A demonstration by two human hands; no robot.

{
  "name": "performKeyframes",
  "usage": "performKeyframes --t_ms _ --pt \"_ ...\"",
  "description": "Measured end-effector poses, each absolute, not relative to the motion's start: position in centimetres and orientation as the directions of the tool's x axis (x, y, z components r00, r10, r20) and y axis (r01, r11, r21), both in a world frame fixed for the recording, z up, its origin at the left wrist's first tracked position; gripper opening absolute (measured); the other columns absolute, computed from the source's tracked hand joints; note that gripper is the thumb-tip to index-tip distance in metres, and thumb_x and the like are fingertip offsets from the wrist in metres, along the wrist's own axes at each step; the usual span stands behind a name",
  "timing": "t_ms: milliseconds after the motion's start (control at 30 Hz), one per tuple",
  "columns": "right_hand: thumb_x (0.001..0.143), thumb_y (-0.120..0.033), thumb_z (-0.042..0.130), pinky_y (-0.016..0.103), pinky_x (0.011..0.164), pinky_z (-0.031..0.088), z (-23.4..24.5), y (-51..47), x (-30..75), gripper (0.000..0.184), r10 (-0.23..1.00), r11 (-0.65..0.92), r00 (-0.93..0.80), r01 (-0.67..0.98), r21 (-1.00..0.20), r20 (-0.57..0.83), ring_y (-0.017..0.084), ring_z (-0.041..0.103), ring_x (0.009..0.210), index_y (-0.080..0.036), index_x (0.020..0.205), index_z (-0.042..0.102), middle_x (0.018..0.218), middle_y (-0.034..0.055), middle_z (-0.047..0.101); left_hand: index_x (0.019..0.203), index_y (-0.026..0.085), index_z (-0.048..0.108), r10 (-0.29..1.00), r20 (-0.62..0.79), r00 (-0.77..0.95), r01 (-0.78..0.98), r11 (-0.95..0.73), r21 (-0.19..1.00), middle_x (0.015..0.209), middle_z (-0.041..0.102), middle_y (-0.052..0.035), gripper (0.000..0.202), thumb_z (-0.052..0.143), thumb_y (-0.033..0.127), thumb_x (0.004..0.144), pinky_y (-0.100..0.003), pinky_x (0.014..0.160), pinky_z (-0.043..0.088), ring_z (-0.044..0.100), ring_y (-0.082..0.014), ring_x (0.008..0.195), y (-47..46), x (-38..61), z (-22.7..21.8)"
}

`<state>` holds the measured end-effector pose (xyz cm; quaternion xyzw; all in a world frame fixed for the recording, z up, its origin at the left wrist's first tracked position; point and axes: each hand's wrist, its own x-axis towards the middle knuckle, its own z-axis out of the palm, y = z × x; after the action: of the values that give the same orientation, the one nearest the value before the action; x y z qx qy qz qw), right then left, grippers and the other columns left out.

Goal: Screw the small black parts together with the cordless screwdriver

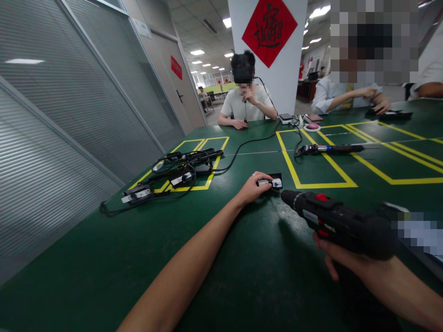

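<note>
My right hand [341, 253] is wrapped round the grip of a black cordless drill [332, 221] with red accents. The drill points left, and its thin bit reaches close to a small black box-like piece [278, 177] with a white and blue part on it. Whether the bit touches that piece, I cannot tell. My left hand [255, 188] grips the piece's left side against the green table [242, 240], its fingers closed over the top. A ring shows on one finger.
Black power adapters and cables [187, 168] lie at the left inside yellow tape lines. A slim electric screwdriver [332, 148] with a cord lies at the right. Behind it is a pink round object [312, 126]. Two people sit across the table. A dark device [415, 240] lies at the right edge.
</note>
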<state>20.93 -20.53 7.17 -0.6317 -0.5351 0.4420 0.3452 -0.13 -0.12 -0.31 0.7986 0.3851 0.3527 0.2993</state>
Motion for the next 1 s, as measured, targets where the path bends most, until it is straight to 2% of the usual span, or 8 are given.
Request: performKeyframes --t_ms 100,267,433,567,667,767,900,1000 --pt "0.075 -0.034 0.057 0.035 0.057 0.054 7.4 -20.6 21.1 0.008 0.985 -0.171 0.051 0.445 -0.879 -0.166 0.020 0.062 0.042 -0.027 0.075 0.061 0.042 -0.0041 0.059 0.103 0.018 0.068 0.818 0.344 0.461 0.403 -0.538 0.740 0.107 0.061 -0.0071 0.026 0.061 0.028 0.080 -0.033 0.097 0.043 0.055 -0.0190 0.104 0.0 -0.2 -0.4" --pt "0.073 -0.035 0.058 0.033 0.049 0.052 7.9 -20.7 20.9 0.010 0.985 -0.174 0.046 0.374 -0.911 -0.169 0.016 0.059 0.040 -0.027 0.078 0.061 0.062 -0.0010 0.067 0.103 0.017 0.068 0.810 0.352 0.469 0.390 -0.548 0.740 0.107 0.061 -0.0073 0.026 0.061 0.027 0.080 -0.032 0.096 0.043 0.055 -0.0186 0.103 -0.1 -0.1 -0.3" --pt "0.071 -0.038 0.057 0.033 0.047 0.049 7.0 -20.4 21.0 0.018 0.985 -0.171 0.038 0.390 -0.905 -0.169 0.018 0.059 0.038 -0.026 0.085 0.056 0.054 -0.0028 0.065 0.103 0.017 0.068 0.819 0.343 0.460 0.401 -0.536 0.743 0.107 0.060 -0.0074 0.026 0.061 0.028 0.080 -0.033 0.095 0.043 0.055 -0.0193 0.103 -0.1 -0.1 -0.2" --pt "0.069 -0.037 0.057 0.032 0.038 0.045 6.2 -20.0 21.0 0.034 0.991 -0.134 0.030 0.370 -0.919 -0.132 0.017 0.058 0.032 -0.024 0.100 0.056 0.062 -0.0013 0.069 0.103 0.018 0.068 0.823 0.335 0.459 0.408 -0.530 0.743 0.107 0.060 -0.0071 0.026 0.061 0.028 0.079 -0.033 0.096 0.043 0.054 -0.0195 0.103 -0.1 -0.1 -0.2" --pt "0.069 -0.034 0.057 0.032 0.036 0.045 6.1 -20.0 21.0 0.039 0.993 -0.118 0.015 0.333 -0.936 -0.120 0.017 0.057 0.031 -0.023 0.106 0.056 0.060 -0.0020 0.068 0.103 0.018 0.068 0.828 0.327 0.455 0.412 -0.522 0.747 0.107 0.060 -0.0071 0.026 0.061 0.028 0.079 -0.033 0.095 0.043 0.054 -0.0197 0.104 -0.2 -0.1 -0.1" --pt "0.071 -0.037 0.056 0.031 0.038 0.047 6.4 -20.1 21.0 0.033 0.995 -0.101 0.017 0.351 -0.931 -0.102 0.016 0.057 0.032 -0.023 0.101 0.057 0.057 -0.0026 0.066 0.102 0.018 0.068 0.835 0.319 0.448 0.418 -0.512 0.750 0.107 0.061 -0.0071 0.026 0.061 0.027 0.079 -0.033 0.095 0.044 0.055 -0.0197 0.103 -0.3 0.0 0.1" --pt "0.069 -0.039 0.057 0.030 0.038 0.047 6.3 -20.2 21.0 0.025 0.992 -0.128 0.027 0.352 -0.927 -0.127 0.014 0.057 0.033 -0.023 0.088 0.056 0.066 -0.0001 0.068 0.102 0.018 0.068 0.830 0.324 0.454 0.406 -0.516 0.754 0.107 0.060 -0.0073 0.026 0.062 0.027 0.079 -0.033 0.095 0.044 0.055 -0.0195 0.102 -0.3 0.0 0.2" --pt "0.068 -0.038 0.058 0.030 0.037 0.046 5.6 -20.0 21.2 0.028 0.989 -0.148 0.036 0.317 -0.937 -0.145 0.014 0.056 0.031 -0.023 0.092 0.055 0.066 -0.0004 0.068 0.102 0.017 0.068 0.822 0.338 0.458 0.399 -0.530 0.749 0.106 0.060 -0.0072 0.025 0.062 0.027 0.079 -0.033 0.095 0.043 0.055 -0.0195 0.102 -0.3 0.0 0.0"
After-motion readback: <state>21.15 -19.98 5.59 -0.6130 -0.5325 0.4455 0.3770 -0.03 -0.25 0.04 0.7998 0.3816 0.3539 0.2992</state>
